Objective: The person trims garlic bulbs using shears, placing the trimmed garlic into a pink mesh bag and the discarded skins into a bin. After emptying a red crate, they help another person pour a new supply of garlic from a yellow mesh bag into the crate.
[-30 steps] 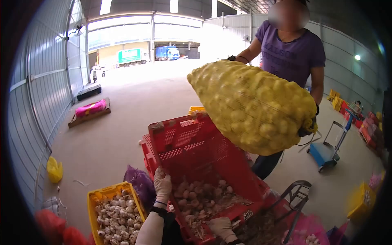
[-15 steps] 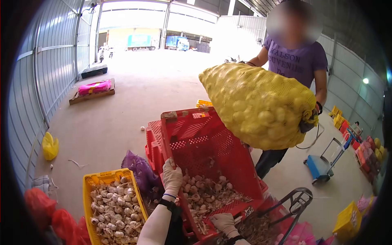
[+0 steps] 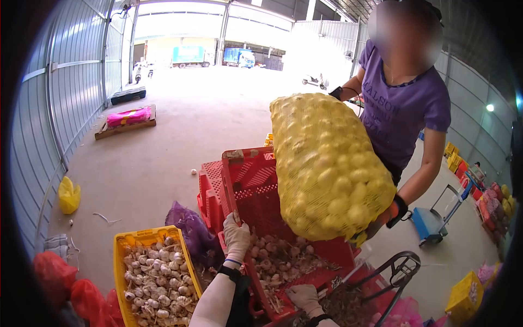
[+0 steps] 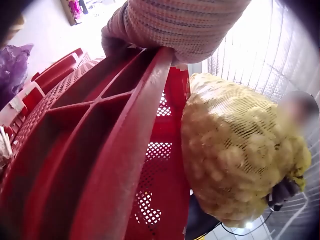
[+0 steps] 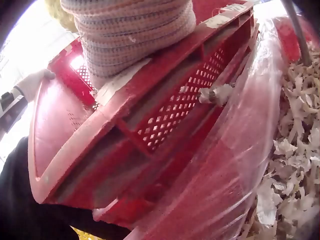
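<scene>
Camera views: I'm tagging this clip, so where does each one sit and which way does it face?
Head: looks forward and down at the red crate; left hand and right hand show, gripping its rim.
Left wrist: under the gloved left hand, looks up along the crate rim to the yellow sack.
Right wrist: below the gloved right hand, faces the crate's wall and garlic skins.
All views share the crate.
</scene>
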{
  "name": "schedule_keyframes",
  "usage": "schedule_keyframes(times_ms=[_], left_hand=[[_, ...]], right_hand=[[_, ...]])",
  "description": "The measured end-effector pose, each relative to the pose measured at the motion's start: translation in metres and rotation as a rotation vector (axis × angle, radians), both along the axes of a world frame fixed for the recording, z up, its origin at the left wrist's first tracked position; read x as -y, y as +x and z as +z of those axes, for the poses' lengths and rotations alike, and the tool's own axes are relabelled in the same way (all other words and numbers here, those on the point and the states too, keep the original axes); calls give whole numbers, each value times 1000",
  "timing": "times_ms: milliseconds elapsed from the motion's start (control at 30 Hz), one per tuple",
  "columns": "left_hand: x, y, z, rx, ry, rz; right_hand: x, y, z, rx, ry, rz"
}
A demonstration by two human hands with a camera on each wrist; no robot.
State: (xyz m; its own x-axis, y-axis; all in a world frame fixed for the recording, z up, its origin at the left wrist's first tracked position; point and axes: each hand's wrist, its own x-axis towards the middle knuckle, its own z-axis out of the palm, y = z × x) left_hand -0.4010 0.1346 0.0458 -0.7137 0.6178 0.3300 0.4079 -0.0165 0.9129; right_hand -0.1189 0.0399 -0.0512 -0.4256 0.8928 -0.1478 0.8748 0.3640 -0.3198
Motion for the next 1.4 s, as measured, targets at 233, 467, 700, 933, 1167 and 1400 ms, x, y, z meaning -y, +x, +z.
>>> schedule_keyframes(times_ms=[233, 467, 700, 933, 1167, 1400], left_hand=[[2, 3, -1, -3, 23, 9], [2, 3, 2, 14, 15, 10], [0, -4, -12, -19, 35, -60], [-4, -3, -12, 73, 107, -114], [60, 46, 15, -781, 267, 10], [75, 141, -71, -127, -572, -948]], right_hand=[[0, 5, -9, -6, 45, -8], [-2, 5, -8, 4, 25, -8], [-13, 38, -66, -1174, 127, -582], [-23, 55, 11, -2131, -340, -662], [-40, 31, 11, -1894, -257, -700], [-21, 53, 3, -1302, -354, -471]])
